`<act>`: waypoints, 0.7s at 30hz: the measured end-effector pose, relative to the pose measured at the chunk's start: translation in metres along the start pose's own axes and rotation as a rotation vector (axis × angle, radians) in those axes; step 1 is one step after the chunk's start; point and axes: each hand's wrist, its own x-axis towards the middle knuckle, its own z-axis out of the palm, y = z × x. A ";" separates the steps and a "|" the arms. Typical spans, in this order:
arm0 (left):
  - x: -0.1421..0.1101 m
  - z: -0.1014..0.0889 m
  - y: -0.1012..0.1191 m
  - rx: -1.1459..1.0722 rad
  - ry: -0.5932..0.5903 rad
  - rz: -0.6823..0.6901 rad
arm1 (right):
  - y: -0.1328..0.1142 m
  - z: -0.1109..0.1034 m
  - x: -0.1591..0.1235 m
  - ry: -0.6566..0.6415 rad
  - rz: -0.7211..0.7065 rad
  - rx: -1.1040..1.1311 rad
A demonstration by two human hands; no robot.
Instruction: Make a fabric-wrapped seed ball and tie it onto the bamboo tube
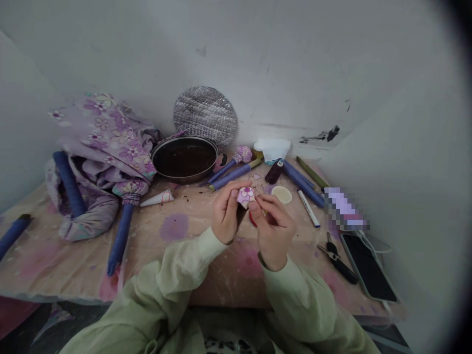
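Above the middle of the table, a small piece of purple flowered fabric (245, 194) sits between my two hands; what lies under it is hidden. My left hand (224, 212) grips its left side, fingers closed. From the right, my right hand (273, 222) pinches its edge between thumb and fingers. Something red (252, 219) shows partly behind the right hand. A round cream disc (282, 194) lies just beyond that hand. Farther back are a dark thread spool (274, 172) and a blue-wrapped stick with a fabric-covered ball end (243, 154).
A dark pan (185, 158) stands at the back, a round silver foil mat (205, 114) leaning behind it. Flowered cloth (106, 132) is heaped left, with blue-wrapped sticks (121, 238). At right lie a white marker (309, 208), black-handled scissors (341, 265) and a phone (370, 269) with a cable.
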 end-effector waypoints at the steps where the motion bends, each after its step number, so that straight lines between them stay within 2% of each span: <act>1: 0.000 0.000 0.001 -0.001 -0.001 -0.017 | 0.000 0.000 0.000 0.010 0.006 0.012; 6: -0.005 0.003 0.005 -0.057 -0.005 -0.093 | 0.001 0.001 -0.001 -0.005 -0.034 0.051; 10: -0.009 0.003 0.005 -0.147 -0.050 -0.056 | 0.001 0.003 -0.003 0.014 -0.109 0.028; 13: -0.009 0.003 0.009 -0.097 -0.070 -0.020 | 0.000 0.004 -0.004 0.015 -0.192 -0.055; 16: -0.008 0.003 0.013 -0.048 -0.067 -0.061 | -0.001 0.002 -0.007 -0.004 -0.268 -0.128; 21: -0.007 -0.001 0.011 -0.097 -0.088 -0.098 | 0.007 -0.010 -0.014 -0.179 -0.269 -0.131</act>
